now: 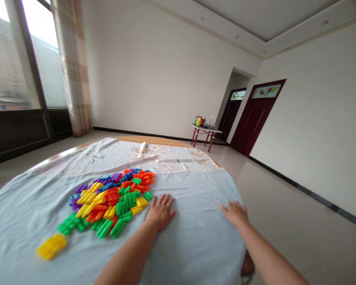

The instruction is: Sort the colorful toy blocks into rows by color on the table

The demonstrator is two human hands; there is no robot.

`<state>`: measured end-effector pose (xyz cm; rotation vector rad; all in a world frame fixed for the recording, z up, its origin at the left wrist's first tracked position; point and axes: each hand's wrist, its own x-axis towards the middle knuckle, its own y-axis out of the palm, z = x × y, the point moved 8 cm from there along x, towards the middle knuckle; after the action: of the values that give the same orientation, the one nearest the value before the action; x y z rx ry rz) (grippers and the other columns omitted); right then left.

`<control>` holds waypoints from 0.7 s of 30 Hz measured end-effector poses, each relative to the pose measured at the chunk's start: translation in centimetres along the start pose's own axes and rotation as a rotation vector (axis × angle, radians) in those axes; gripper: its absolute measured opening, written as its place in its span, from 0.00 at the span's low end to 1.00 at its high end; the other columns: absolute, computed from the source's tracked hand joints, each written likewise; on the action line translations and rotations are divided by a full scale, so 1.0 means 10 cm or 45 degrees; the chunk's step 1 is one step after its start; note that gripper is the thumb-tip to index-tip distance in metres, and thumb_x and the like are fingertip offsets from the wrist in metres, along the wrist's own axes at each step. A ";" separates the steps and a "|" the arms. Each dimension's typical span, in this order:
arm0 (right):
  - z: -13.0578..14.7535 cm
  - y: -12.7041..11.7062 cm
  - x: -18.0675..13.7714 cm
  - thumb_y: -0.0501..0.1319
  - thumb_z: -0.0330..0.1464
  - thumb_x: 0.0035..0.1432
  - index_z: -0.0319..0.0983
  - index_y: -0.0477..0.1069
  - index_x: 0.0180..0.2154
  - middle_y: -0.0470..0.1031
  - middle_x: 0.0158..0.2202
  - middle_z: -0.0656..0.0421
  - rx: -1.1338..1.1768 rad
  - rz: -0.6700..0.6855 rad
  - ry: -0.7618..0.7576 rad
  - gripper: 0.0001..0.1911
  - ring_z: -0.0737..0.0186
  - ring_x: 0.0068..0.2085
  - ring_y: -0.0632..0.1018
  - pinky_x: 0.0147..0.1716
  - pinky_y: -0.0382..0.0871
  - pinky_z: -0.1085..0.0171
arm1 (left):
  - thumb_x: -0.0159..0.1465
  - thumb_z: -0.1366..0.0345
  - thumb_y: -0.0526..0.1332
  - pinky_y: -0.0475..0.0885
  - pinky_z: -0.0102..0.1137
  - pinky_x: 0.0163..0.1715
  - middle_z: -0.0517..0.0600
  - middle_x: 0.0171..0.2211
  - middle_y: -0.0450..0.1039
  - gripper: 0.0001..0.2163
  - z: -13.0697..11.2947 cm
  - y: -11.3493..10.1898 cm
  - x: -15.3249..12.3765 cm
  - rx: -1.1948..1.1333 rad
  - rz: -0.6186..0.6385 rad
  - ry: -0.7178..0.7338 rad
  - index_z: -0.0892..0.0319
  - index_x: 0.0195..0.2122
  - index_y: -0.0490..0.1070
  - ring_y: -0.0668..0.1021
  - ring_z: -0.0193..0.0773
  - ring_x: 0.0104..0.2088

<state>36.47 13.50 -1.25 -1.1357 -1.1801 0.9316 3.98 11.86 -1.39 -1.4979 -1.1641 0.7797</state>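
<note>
A heap of bright plastic building blocks (112,198), in green, yellow, red, orange, purple and blue, lies on a round table covered by a pale blue cloth (190,237). A single yellow block (51,246) sits apart at the near left. My left hand (160,211) rests flat on the cloth, fingers spread, just right of the heap and touching none of it. My right hand (235,213) lies flat near the table's right edge, fingers apart, holding nothing.
A white stained cloth (154,156) covers the table's far half, with a small pale object (143,148) on it. A small red-legged table (205,133) with coloured toys stands by dark red doors (256,114). Windows and a curtain (72,67) line the left wall.
</note>
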 end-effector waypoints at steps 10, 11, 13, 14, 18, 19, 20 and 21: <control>1.51 -0.43 -0.15 0.49 0.36 0.60 0.36 0.73 0.36 0.76 0.36 0.51 0.827 -0.354 -0.454 0.16 0.61 0.35 0.76 0.38 0.67 0.67 | 0.64 0.51 0.36 0.44 0.50 0.61 0.53 0.62 0.55 0.26 -0.16 -0.40 -0.50 -0.040 -0.164 -0.009 0.53 0.59 0.57 0.55 0.43 0.63; 1.64 -0.39 -0.19 0.49 0.36 0.60 0.37 0.74 0.35 0.76 0.34 0.52 0.870 -0.338 -0.453 0.16 0.62 0.34 0.76 0.37 0.67 0.67 | 0.64 0.51 0.36 0.46 0.49 0.62 0.53 0.61 0.56 0.26 -0.17 -0.42 -0.59 -0.043 -0.169 -0.005 0.52 0.58 0.57 0.57 0.42 0.62; 1.81 -0.29 -0.27 0.48 0.34 0.60 0.37 0.74 0.33 0.77 0.32 0.53 0.912 -0.303 -0.459 0.16 0.62 0.34 0.76 0.36 0.66 0.68 | 0.64 0.52 0.38 0.49 0.48 0.61 0.53 0.60 0.58 0.25 -0.17 -0.40 -0.72 -0.052 -0.162 -0.001 0.52 0.58 0.59 0.59 0.41 0.61; 1.87 -0.23 -0.31 0.48 0.34 0.60 0.38 0.74 0.33 0.77 0.32 0.54 0.916 -0.280 -0.472 0.16 0.62 0.34 0.77 0.36 0.66 0.68 | 0.64 0.52 0.39 0.50 0.47 0.61 0.53 0.60 0.59 0.25 -0.16 -0.37 -0.76 -0.058 -0.157 -0.002 0.52 0.57 0.59 0.60 0.42 0.60; 1.93 -0.01 -0.41 0.49 0.34 0.59 0.39 0.74 0.35 0.77 0.34 0.54 0.939 -0.169 -0.528 0.15 0.61 0.36 0.77 0.36 0.66 0.68 | 0.64 0.53 0.42 0.51 0.48 0.61 0.53 0.59 0.60 0.23 -0.11 -0.20 -0.82 -0.085 -0.152 -0.030 0.51 0.57 0.60 0.60 0.43 0.60; 1.91 0.03 -0.41 0.49 0.35 0.59 0.39 0.74 0.35 0.78 0.35 0.54 0.961 -0.143 -0.533 0.16 0.60 0.37 0.77 0.37 0.66 0.68 | 0.64 0.53 0.42 0.51 0.48 0.61 0.53 0.59 0.60 0.23 -0.10 -0.17 -0.82 -0.090 -0.154 -0.036 0.51 0.57 0.60 0.60 0.43 0.60; 1.90 0.06 -0.41 0.48 0.36 0.59 0.39 0.74 0.36 0.78 0.36 0.54 0.985 -0.117 -0.534 0.17 0.60 0.38 0.77 0.37 0.66 0.68 | 0.63 0.53 0.42 0.50 0.48 0.61 0.52 0.60 0.59 0.23 -0.09 -0.14 -0.82 -0.093 -0.157 -0.040 0.50 0.57 0.60 0.60 0.43 0.61; 1.89 0.08 -0.40 0.47 0.36 0.59 0.39 0.74 0.36 0.78 0.36 0.53 1.007 -0.095 -0.533 0.17 0.60 0.38 0.77 0.38 0.67 0.67 | 0.63 0.52 0.43 0.49 0.48 0.62 0.51 0.60 0.59 0.23 -0.08 -0.13 -0.83 -0.095 -0.159 -0.043 0.49 0.57 0.60 0.59 0.42 0.61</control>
<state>17.16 12.98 -2.62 -0.2640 -1.0082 1.4470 1.78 3.77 -0.77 -1.4622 -1.3114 0.6854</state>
